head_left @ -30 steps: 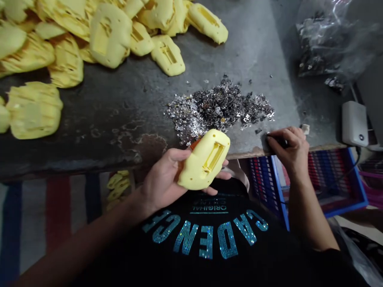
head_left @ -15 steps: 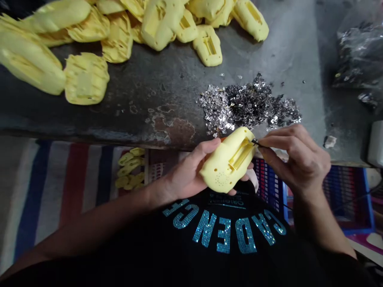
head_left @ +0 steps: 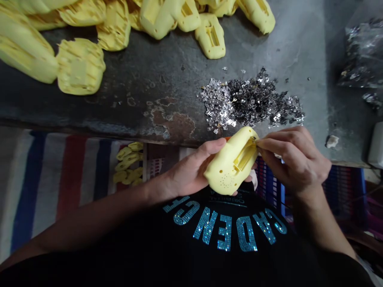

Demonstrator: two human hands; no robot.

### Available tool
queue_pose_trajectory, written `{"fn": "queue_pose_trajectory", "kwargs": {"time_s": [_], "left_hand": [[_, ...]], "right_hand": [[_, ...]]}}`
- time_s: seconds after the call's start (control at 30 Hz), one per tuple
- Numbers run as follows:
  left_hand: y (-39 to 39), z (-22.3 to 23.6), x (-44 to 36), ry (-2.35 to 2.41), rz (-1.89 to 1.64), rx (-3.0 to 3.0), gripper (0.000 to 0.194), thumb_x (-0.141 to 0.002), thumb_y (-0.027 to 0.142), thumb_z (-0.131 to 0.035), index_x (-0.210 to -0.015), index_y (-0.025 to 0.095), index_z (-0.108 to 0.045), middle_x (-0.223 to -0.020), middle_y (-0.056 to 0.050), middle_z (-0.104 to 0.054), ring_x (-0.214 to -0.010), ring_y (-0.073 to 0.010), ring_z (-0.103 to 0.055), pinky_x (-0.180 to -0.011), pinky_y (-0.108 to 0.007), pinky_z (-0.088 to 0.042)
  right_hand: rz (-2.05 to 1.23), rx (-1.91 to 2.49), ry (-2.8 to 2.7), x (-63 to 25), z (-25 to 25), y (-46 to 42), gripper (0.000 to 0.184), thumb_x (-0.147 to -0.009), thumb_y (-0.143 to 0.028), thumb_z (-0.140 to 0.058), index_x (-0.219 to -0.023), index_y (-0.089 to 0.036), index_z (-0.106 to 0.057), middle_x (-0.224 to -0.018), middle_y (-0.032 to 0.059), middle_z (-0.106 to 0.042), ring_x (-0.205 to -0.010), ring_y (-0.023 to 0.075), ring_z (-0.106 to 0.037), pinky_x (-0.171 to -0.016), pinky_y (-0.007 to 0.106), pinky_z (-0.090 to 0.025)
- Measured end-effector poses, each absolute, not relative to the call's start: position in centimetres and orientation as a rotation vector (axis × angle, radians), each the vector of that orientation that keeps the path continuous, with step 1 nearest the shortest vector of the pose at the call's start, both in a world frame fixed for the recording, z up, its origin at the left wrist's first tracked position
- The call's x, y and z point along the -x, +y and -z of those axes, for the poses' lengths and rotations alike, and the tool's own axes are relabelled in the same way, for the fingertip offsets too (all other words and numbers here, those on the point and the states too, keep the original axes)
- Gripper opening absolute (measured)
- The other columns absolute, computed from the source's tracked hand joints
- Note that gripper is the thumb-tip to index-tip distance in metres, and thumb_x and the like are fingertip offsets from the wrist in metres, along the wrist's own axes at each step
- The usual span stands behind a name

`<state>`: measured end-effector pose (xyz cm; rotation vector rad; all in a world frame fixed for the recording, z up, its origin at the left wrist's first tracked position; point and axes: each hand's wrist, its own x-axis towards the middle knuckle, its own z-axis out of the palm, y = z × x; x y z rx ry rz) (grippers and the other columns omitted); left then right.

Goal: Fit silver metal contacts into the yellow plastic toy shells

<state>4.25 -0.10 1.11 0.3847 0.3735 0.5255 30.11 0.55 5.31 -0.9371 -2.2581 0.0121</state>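
Observation:
My left hand (head_left: 194, 165) is closed around a yellow plastic shell (head_left: 229, 175) with a long battery slot, screw holes and a cluster of small speaker holes. Something orange, mostly hidden, shows behind the shell's upper edge. With thumb and finger pinched, my right hand (head_left: 295, 157) presses a small metal battery contact (head_left: 254, 138) into the upper end of the slot. The fingertips partly cover that piece. Just beyond both hands lies a pile of small metal contacts (head_left: 251, 99), bright silver at its left and darker toward its right.
Many more yellow shells (head_left: 209, 36) are heaped across the back left of the dark worktable (head_left: 137, 87). A clear bag of metal parts (head_left: 363, 56) sits at the right, beyond a small white lump (head_left: 331, 141). Below the edge are a blue crate (head_left: 279, 191) and striped cloth (head_left: 68, 175).
My right hand came from the table edge to the shell carrying the small contact, which has since entered the slot's end. My left hand keeps the shell, now tilted differently. The view shifted.

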Motion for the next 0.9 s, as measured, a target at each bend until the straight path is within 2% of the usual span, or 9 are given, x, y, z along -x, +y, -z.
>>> {"fn": "queue_pose_trajectory", "kwargs": {"time_s": [0.17, 0.4, 0.53, 0.6, 0.7, 0.8, 0.9], "left_hand": [[-0.1, -1.3, -4.6, 0.413, -0.518, -0.413, 0.089, -0.104, 0.074, -0.07, -0.174, 0.024, -0.048, -0.134, -0.017, -0.085, -0.107, -0.0346, -0.088, -0.076, -0.038, -0.074], [-0.1, -1.2, -4.6, 0.379, -0.506, -0.41, 0.076, -0.101, 0.073, -0.073, -0.157, 0.022, -0.064, -0.126, -0.016, -0.086, -0.11, -0.0343, -0.087, -0.08, -0.038, -0.073], [-0.2, -1.3, -4.9, 0.411, -0.542, -0.461, 0.084, -0.099, 0.079, -0.075, -0.161, 0.023, -0.064, -0.125, -0.016, -0.086, -0.103, -0.0336, -0.086, -0.073, -0.039, -0.073], [-0.6, -1.5, -5.0, 0.484, -0.597, -0.512, 0.086, -0.098, 0.077, -0.079, -0.165, 0.025, -0.064, -0.125, -0.015, -0.085, -0.098, -0.0301, -0.084, -0.071, -0.037, -0.071], [-1.3, -1.8, -4.8, 0.574, -0.706, -0.589, 0.078, -0.099, 0.062, -0.088, -0.167, 0.03, -0.066, -0.12, -0.01, -0.084, -0.089, -0.0194, -0.078, -0.07, -0.025, -0.062], [-1.8, -2.1, -4.1, 0.602, -0.729, -0.715, 0.068, -0.102, 0.053, -0.089, -0.164, 0.032, -0.07, -0.121, -0.007, -0.082, -0.089, -0.0149, -0.073, -0.074, -0.021, -0.055], [-2.1, -2.3, -3.2, 0.64, -0.671, -0.861, 0.063, -0.107, 0.054, -0.083, -0.165, 0.031, -0.071, -0.125, -0.008, -0.081, -0.086, -0.0141, -0.069, -0.073, -0.024, -0.052]], "right_hand": [[-0.014, 0.938, -2.239, -30.2, -5.1, 0.2, 0.035, -0.103, -0.007, -0.081, -0.132, -0.026, -0.074, -0.108, 0.0067, -0.085, -0.089, 0.0231, -0.077, -0.082, 0.042, -0.065], [-0.063, 0.972, -2.118, -30.2, -4.6, -0.5, 0.039, -0.101, -0.001, -0.079, -0.132, -0.024, -0.078, -0.112, 0.0062, -0.087, -0.092, 0.0222, -0.081, -0.086, 0.042, -0.066], [-0.278, 1.087, -2.019, -30.4, -4.8, -0.3, 0.035, -0.101, -0.009, -0.084, -0.131, -0.028, -0.08, -0.118, 0.0055, -0.086, -0.104, 0.0236, -0.08, -0.091, 0.042, -0.066], [-0.572, 1.153, -1.972, -30.7, -5.0, 0.1, 0.035, -0.102, -0.02, -0.087, -0.135, -0.03, -0.08, -0.123, 0.0051, -0.084, -0.106, 0.024, -0.079, -0.09, 0.042, -0.066], [-0.942, 1.16, -1.908, -30.8, -5.2, 0.8, 0.033, -0.103, -0.033, -0.089, -0.135, -0.032, -0.079, -0.119, 0.0034, -0.083, -0.096, 0.0216, -0.077, -0.083, 0.039, -0.066], [-1.021, 1.17, -1.854, -30.5, -5.0, 0.8, 0.029, -0.102, -0.035, -0.09, -0.128, -0.032, -0.08, -0.114, 0.0021, -0.082, -0.093, 0.0205, -0.077, -0.083, 0.038, -0.066], [-0.933, 1.174, -1.834, -30.0, -4.4, 0.2, 0.029, -0.101, -0.033, -0.09, -0.128, -0.033, -0.079, -0.117, 0.0025, -0.083, -0.095, 0.0213, -0.078, -0.087, 0.039, -0.066]]}}
